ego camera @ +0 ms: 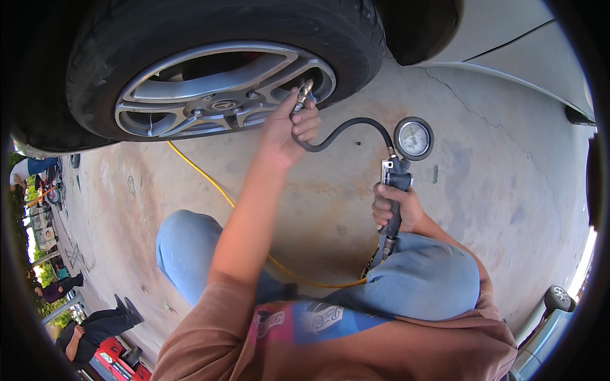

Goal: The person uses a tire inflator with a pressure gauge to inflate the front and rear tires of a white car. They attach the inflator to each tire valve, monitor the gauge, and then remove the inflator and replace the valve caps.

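My left hand (290, 126) grips a brass air chuck (304, 95) at the end of a short black rubber hose (350, 123). The chuck is at the rim's edge, pointing to the tire's valve area; the valve itself is hidden. Above it stands a car wheel with a silver alloy rim (224, 102) and a black tire (228, 24). Wrapped around the black handle of a tire inflator gun (394, 209) is my right hand (398, 205). A round dial gauge (413, 138) sits atop the gun. From its lower end a yellow air hose (305, 278) runs leftward.
Cracked, stained concrete floor (481, 157) spreads around me. A small black cap-like piece (359, 143) lies on it. The car's pale body panel (514, 43) curves at upper right. People (100, 328), a red vehicle (116, 359) and another car (543, 347) are farther off.
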{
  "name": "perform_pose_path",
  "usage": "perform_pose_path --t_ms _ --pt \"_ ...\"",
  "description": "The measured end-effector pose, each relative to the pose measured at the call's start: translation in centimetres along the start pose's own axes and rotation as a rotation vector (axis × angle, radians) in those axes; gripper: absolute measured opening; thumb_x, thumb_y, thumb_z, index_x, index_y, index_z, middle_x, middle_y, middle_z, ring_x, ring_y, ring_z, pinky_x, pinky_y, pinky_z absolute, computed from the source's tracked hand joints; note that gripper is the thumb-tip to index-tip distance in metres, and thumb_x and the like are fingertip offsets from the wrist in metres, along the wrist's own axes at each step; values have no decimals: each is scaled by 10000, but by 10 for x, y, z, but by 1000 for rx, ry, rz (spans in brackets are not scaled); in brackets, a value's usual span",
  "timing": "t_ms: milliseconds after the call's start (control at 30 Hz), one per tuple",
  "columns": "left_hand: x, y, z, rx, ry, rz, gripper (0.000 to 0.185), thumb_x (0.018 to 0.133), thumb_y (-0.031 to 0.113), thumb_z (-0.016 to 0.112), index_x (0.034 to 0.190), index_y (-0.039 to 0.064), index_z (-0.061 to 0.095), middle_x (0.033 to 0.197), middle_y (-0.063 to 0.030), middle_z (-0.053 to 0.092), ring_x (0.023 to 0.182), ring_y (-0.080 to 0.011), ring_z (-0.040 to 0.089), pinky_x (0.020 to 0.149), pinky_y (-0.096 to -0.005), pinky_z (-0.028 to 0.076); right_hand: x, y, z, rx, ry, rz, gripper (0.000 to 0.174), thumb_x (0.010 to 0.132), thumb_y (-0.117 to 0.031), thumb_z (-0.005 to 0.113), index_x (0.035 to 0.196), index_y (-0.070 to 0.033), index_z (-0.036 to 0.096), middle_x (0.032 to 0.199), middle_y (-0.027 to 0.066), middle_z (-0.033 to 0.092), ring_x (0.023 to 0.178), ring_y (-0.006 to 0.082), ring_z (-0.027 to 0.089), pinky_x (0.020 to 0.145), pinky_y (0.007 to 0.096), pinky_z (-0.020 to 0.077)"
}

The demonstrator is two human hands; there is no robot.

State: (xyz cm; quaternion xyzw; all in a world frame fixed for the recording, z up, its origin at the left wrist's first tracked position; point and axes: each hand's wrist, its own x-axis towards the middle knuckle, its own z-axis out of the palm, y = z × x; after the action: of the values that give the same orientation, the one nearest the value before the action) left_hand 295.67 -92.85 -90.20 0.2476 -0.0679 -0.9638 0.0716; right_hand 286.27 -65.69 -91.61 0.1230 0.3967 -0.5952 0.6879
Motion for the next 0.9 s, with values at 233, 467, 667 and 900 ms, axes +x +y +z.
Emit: perform_pose_path --t_ms 233,467,667,900 --pt "0 -1 -2 8 -9 26 364 1002 353 495 876 12 514 588 52 348 490 -54 327 444 -204 262 1 1 -2 -11 -1 -1 170 904 -222 624 844 -97 527 605 -17 428 491 112 408 484 303 368" --pt "0 -1 -1 0 -12 22 363 1001 352 498 876 12 519 587 52 350 488 -54 328 444 -204 261 -1 0 0 -23 5 0 168 904 -223 623 844 -99 526 602 -22 424 492 111 408 484 302 367" --pt "0 -1 -1 18 -5 27 360 1002 349 498 876 13 519 586 51 350 488 -57 327 447 -206 260 0 1 -2 -14 -10 -2 170 907 -218 616 830 -99 521 598 -25 409 487 109 401 482 299 365" --pt "0 0 -3 -2 -10 20 363 1007 346 487 875 10 519 585 48 349 489 -59 326 452 -211 259 -1 0 0 -24 -3 -3 178 910 -215 612 814 -105 511 598 -28 404 487 108 399 486 297 366"
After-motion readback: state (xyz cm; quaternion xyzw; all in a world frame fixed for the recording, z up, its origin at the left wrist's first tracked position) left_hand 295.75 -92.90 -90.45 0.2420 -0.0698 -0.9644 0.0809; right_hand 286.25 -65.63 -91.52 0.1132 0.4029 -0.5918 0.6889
